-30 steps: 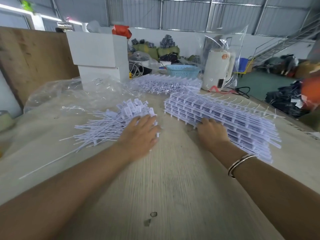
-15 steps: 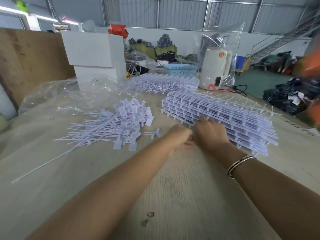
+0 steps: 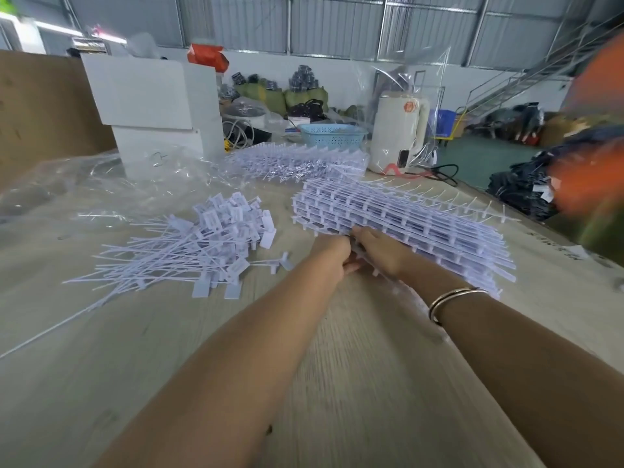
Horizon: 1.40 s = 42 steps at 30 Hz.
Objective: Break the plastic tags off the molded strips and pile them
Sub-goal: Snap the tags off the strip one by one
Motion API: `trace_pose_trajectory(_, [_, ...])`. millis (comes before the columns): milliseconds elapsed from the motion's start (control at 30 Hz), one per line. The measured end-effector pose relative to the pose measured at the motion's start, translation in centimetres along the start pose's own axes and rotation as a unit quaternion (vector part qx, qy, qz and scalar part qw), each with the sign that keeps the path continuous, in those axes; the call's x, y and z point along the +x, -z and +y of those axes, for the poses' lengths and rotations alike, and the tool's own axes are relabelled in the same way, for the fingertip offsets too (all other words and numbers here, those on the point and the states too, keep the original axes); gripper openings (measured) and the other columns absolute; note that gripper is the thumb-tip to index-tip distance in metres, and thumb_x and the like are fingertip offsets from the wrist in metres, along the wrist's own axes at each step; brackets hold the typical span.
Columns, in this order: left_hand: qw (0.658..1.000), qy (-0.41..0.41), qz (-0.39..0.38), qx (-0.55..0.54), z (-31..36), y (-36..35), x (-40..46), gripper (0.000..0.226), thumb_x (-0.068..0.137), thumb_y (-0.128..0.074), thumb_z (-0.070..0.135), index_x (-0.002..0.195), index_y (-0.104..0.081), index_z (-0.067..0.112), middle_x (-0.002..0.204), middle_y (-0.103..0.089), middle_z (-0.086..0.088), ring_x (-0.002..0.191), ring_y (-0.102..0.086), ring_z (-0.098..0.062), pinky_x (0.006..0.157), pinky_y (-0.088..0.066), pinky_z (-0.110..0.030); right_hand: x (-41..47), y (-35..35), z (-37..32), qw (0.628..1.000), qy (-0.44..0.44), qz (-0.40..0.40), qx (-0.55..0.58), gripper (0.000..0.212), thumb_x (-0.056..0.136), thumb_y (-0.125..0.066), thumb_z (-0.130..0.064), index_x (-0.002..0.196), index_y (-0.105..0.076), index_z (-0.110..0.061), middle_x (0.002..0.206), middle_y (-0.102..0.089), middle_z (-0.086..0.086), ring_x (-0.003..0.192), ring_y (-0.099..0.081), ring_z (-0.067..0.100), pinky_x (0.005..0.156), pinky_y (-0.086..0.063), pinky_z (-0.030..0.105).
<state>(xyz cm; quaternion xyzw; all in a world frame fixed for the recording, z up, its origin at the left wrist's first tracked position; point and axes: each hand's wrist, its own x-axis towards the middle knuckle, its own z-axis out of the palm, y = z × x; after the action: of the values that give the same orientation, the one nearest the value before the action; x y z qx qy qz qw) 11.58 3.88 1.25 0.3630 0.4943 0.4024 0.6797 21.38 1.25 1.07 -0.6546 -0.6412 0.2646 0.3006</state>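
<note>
Both hands are meeting at the near edge of the strip stack (image 3: 405,221): left hand (image 3: 329,256) and right hand (image 3: 381,251) seemingly pinching one strip, fingers curled, beside the tag pile (image 3: 202,244)

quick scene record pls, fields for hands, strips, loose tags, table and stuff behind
left hand: at the near edge of the stacked strips, fingers curled, grip unclear
right hand: on the same edge, beside the left
molded strips: flat stack, right of centre
loose tags: pile to the left of the strips
table: pale wood grain
behind: blue basket, white boxes, clear plastic sheet
</note>
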Motion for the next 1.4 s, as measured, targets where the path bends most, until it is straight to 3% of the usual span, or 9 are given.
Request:
trace_pose_trajectory(167, [0.997, -0.059, 0.02, 0.052, -1.2, 0.9, 0.2, 0.021, 0.092, -0.052, 0.007, 0.11, -0.062, 0.004, 0.086, -0.066, -0.012, 0.054, -0.061, -0.015, 0.043, -0.052, -0.024, 0.7, -0.1, -1.0, 0.985, -0.024, -0.031, -0.169, 0.056, 0.101, -0.013, -0.047, 0.124, -0.054, -0.016, 0.127, -0.057, 0.016, 0.116, -0.052, 0.03, 0.099, -0.04, 0.044])
trace_pose_trajectory(267, [0.997, -0.051, 0.017, 0.059, -0.7, 2.1, -0.1, 0.015, 0.092, -0.048, 0.005, 0.096, -0.062, 0.005, 0.07, -0.063, -0.007, 0.051, -0.06, -0.014, 0.039, -0.051, -0.023, 1.3, -0.8, -1.7, 0.929, 0.012, 0.011, -0.369, 0.045, 0.099, -0.018, -0.042, 0.114, -0.055, -0.021, 0.12, -0.058, 0.008, 0.113, -0.052, 0.03, 0.091, -0.044, 0.045])
trace_pose_trajectory(433, [0.998, -0.013, 0.004, 0.067, 0.1, 2.7, -0.5, 0.024, 0.097, -0.044, 0.013, 0.077, -0.056, 0.007, 0.054, -0.058, -0.007, 0.031, -0.055, -0.01, 0.035, -0.048, -0.021, 2.2, -1.4, -2.7, 0.875, 0.13, 0.067, -0.461, 0.037, 0.097, -0.03, -0.032, 0.106, -0.061, -0.015, 0.114, -0.059, 0.004, 0.108, -0.044, 0.027, 0.085, -0.037, 0.039])
trace_pose_trajectory(633, [0.984, -0.116, 0.047, 0.124, -1.2, 3.0, 0.3, 0.026, 0.094, -0.044, 0.015, 0.107, -0.06, -0.003, 0.086, -0.056, -0.012, 0.067, -0.054, -0.024, 0.066, -0.054, -0.038, 3.7, -1.3, -2.7, 0.86, 0.035, 0.001, -0.509, 0.042, 0.097, -0.027, -0.038, 0.126, -0.053, -0.024, 0.132, -0.049, -0.002, 0.121, -0.031, 0.028, 0.096, -0.029, 0.041])
trace_pose_trajectory(733, [0.988, -0.086, 0.061, 0.111, -1.1, 3.9, 0.3, 0.022, 0.088, -0.047, 0.007, 0.067, -0.055, 0.006, 0.055, -0.054, -0.011, 0.049, -0.047, -0.023, 0.052, -0.042, -0.031, 3.8, -1.3, -2.7, 0.846, 0.005, -0.035, -0.532, 0.049, 0.096, -0.021, -0.044, 0.132, -0.048, -0.022, 0.139, -0.042, 0.001, 0.126, -0.027, 0.03, 0.098, -0.026, 0.043])
trace_pose_trajectory(833, [0.995, -0.015, 0.023, 0.093, 0.1, 4.2, -0.4, 0.026, 0.092, -0.042, 0.007, 0.067, -0.052, 0.005, 0.038, -0.054, -0.006, 0.032, -0.052, -0.019, 0.041, -0.046, -0.027, 3.4, -1.7, -3.0, 0.853, 0.017, -0.034, -0.52, 0.046, 0.096, -0.023, -0.041, 0.123, -0.053, -0.02, 0.13, -0.051, 0.003, 0.122, -0.029, 0.028, 0.09, -0.024, 0.042])
trace_pose_trajectory(1100, [0.998, 0.019, 0.009, 0.066, 1.5, 4.2, -0.4, 0.026, 0.097, -0.038, 0.015, 0.088, -0.058, 0.002, 0.073, -0.061, -0.016, 0.051, -0.063, -0.026, 0.041, -0.051, -0.035, 2.9, -1.6, -1.5, 0.898, 0.1, 0.062, -0.425, 0.026, 0.094, -0.035, -0.037, 0.076, -0.051, -0.026, 0.09, -0.051, -0.005, 0.099, -0.038, 0.02, 0.081, -0.019, 0.036])
trace_pose_trajectory(1233, [0.999, 0.022, 0.013, 0.045, 1.5, 3.8, 0.7, 0.022, 0.098, -0.042, 0.015, 0.082, -0.055, 0.006, 0.075, -0.059, -0.01, 0.063, -0.058, -0.02, 0.05, -0.053, -0.034, 3.4, -1.4, -1.2, 0.916, 0.118, 0.039, -0.382, 0.021, 0.089, -0.039, -0.023, 0.094, -0.06, -0.026, 0.095, -0.049, -0.009, 0.104, -0.036, 0.018, 0.078, -0.014, 0.035])
trace_pose_trajectory(1400, [0.996, -0.038, 0.081, 0.001, 0.8, 3.6, 1.7, 0.031, 0.091, -0.042, -0.003, 0.119, -0.055, -0.001, 0.095, -0.064, -0.016, 0.062, -0.061, -0.022, 0.045, -0.054, -0.031, 3.6, -1.6, -0.6, 0.908, 0.109, 0.025, -0.404, 0.013, 0.09, -0.041, -0.041, 0.102, -0.044, -0.035, 0.1, -0.055, -0.007, 0.1, -0.033, 0.015, 0.077, -0.014, 0.036])
